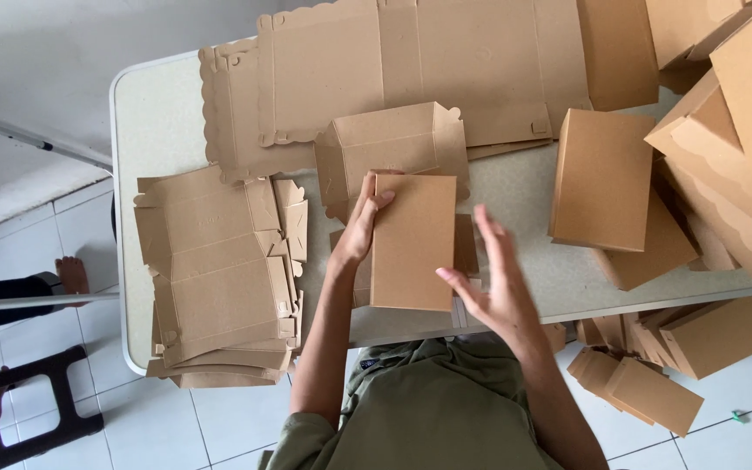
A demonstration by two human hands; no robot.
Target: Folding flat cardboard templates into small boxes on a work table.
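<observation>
Closest to the lens was the person's olive-green shirt (pixel 428 409), with both bare forearms reaching up from it over the table edge. Their left hand (pixel 360 224) lay along the left side of a half-folded cardboard box (pixel 412 239), fingers curled over its top corner and holding it in place near the front middle of the pale speckled table (pixel 515 191). Their right hand (pixel 491 277) hung just beside the box's lower right corner, palm open and fingers spread, gripping nothing. Behind the box stood another partly folded one (pixel 391 148), its flaps open. To the left sat a stack of flat die-cut box blanks (pixel 219 278), and larger scallop-edged cardboard sheets (pixel 411 65) covered the far part of the table. On the right rested a finished brown box (pixel 602 178), next to a heap of more assembled boxes (pixel 733 139) at the table's edge. Several further boxes (pixel 672 357) lay down on the white tiled floor. At far left a black stool (pixel 36 409) stood beside another person's bare foot (pixel 71 274).
</observation>
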